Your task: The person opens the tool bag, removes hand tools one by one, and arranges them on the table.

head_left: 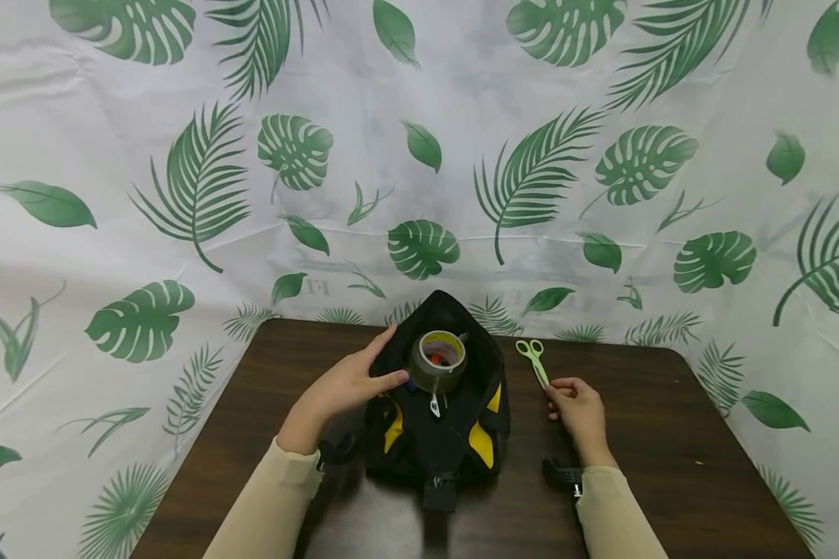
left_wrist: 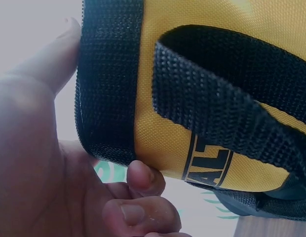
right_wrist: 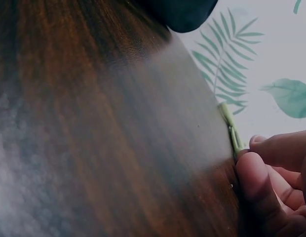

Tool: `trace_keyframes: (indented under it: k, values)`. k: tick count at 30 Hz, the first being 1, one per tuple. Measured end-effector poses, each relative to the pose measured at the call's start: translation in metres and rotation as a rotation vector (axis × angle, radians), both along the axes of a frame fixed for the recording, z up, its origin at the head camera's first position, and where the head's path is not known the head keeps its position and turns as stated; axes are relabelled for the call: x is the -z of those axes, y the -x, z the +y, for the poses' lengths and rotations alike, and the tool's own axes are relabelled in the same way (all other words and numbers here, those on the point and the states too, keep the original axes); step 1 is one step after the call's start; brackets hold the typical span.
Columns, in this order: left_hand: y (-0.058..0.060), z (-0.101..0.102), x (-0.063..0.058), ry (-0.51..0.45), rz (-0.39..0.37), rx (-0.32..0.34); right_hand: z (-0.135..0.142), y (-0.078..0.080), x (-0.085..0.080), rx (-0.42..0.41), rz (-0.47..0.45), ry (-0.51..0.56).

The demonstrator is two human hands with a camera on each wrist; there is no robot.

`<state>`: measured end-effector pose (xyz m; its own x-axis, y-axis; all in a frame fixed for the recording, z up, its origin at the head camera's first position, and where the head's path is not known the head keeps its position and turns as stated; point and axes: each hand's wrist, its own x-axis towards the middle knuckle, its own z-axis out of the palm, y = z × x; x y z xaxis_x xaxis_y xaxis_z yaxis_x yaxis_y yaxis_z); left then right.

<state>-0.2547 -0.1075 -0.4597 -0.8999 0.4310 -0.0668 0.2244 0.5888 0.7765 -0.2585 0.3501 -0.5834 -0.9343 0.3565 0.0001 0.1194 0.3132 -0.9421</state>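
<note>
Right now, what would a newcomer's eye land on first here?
First, the black and yellow bag on the brown table, with a tape roll in its open top and the left hand holding its left edge. Next, the pale green scissors to its right, blades pinched by the right hand. Behind hangs a white, leaf-printed backdrop.

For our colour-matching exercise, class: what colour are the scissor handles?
The scissor handles are pale yellow-green; the head view shows them best.

Your left forearm [head_left: 266, 505] and right forearm [head_left: 615, 512] reach forward, angled inward; your left hand [head_left: 342, 386] spreads its thumb [head_left: 390, 379] from bent fingers [left_wrist: 143, 215], while your right hand [head_left: 580, 415] pinches between thumb and fingertips [right_wrist: 271, 148].
</note>
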Motion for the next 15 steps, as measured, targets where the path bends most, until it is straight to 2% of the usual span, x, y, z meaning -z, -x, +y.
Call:
trace_keyframes:
  k: [6, 12, 15]
  values:
    - [0.0014, -0.0009, 0.0021, 0.000, 0.016, 0.005, -0.0002, 0.0000, -0.0018, -0.027, -0.031, -0.017]
    - [0.0008, -0.0020, 0.0006, 0.000, 0.007, 0.009, 0.0031, 0.0014, -0.0010, -0.059, -0.052, -0.090]
    - [0.0014, -0.0023, 0.0001, 0.002, 0.006, 0.008, 0.0039, 0.0021, -0.0012, -0.060, -0.044, -0.066]
